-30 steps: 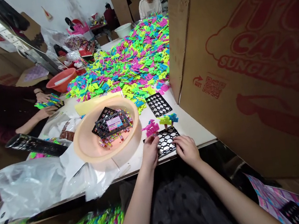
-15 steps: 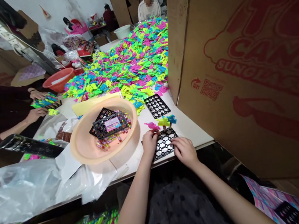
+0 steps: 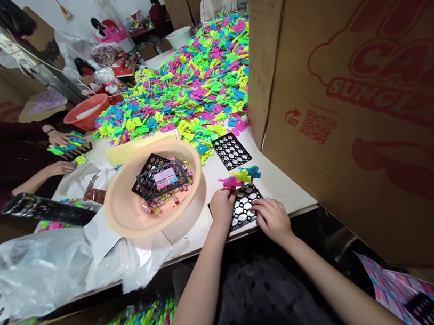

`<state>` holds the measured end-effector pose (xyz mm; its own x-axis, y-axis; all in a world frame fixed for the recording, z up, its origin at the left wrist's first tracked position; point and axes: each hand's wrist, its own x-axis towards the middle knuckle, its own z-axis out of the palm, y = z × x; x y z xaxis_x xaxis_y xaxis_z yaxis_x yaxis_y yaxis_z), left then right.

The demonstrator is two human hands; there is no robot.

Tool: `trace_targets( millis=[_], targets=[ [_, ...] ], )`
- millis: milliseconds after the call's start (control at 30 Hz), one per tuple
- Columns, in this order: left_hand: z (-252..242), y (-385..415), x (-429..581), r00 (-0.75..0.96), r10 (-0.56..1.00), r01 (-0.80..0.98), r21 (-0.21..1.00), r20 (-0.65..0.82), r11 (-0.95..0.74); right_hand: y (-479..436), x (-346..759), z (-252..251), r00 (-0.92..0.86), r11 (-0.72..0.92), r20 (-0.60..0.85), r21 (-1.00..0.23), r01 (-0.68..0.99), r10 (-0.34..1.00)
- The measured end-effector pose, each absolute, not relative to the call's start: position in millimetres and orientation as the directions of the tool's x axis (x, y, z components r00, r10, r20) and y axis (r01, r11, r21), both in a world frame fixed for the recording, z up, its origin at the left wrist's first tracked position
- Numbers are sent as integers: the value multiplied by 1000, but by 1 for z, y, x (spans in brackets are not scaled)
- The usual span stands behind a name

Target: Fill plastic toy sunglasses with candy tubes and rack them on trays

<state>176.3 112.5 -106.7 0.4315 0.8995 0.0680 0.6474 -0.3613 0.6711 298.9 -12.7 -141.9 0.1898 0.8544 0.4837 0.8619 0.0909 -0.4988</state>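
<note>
A black plastic tray with a honeycomb of holes (image 3: 243, 208) lies near the table's front edge, between my two hands. My left hand (image 3: 223, 209) is closed at its far left corner, fingertips pinching the short stem of a pink plastic toy piece (image 3: 231, 182). Next to that, a yellow piece (image 3: 242, 175) and a blue piece (image 3: 254, 172) stand upright in the far row. My right hand (image 3: 274, 220) grips the right side of the tray with bent fingers; its thumb is partly hidden.
Another black tray (image 3: 232, 150) lies behind. At left stands a peach basin (image 3: 114, 220) with trays and small candies. A large heap of coloured pieces (image 3: 191, 91) covers the table's back. A tall cardboard box (image 3: 355, 111) walls the right. A co-worker's hands (image 3: 58, 137) work at far left.
My left hand has moved the pink piece rightward, closer to the yellow one and more in line with the row. My right hand stays at the tray's side. The view has shifted slightly.
</note>
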Motion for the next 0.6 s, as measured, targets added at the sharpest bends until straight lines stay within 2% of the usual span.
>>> trace_targets(
  millis=[200,333,467,533,600],
  targets=[
    [-103,116,175,484,875,656,652,23,-380,-12,296,-144,191,94,482,-506,857,855],
    [-99,119,175,512,858,614,685,33,-392,-16,301,-131,187,136,476,-565,814,859],
    [-91,122,168,549,835,526,759,42,-384,4,329,-69,229,215,570,-606,766,789],
    [-84,115,155,539,840,487,792,60,-368,39,344,-29,171,261,615,-547,795,769],
    [-75,99,136,523,849,449,821,78,-352,93,353,3,55,256,573,-447,857,818]
  ],
)
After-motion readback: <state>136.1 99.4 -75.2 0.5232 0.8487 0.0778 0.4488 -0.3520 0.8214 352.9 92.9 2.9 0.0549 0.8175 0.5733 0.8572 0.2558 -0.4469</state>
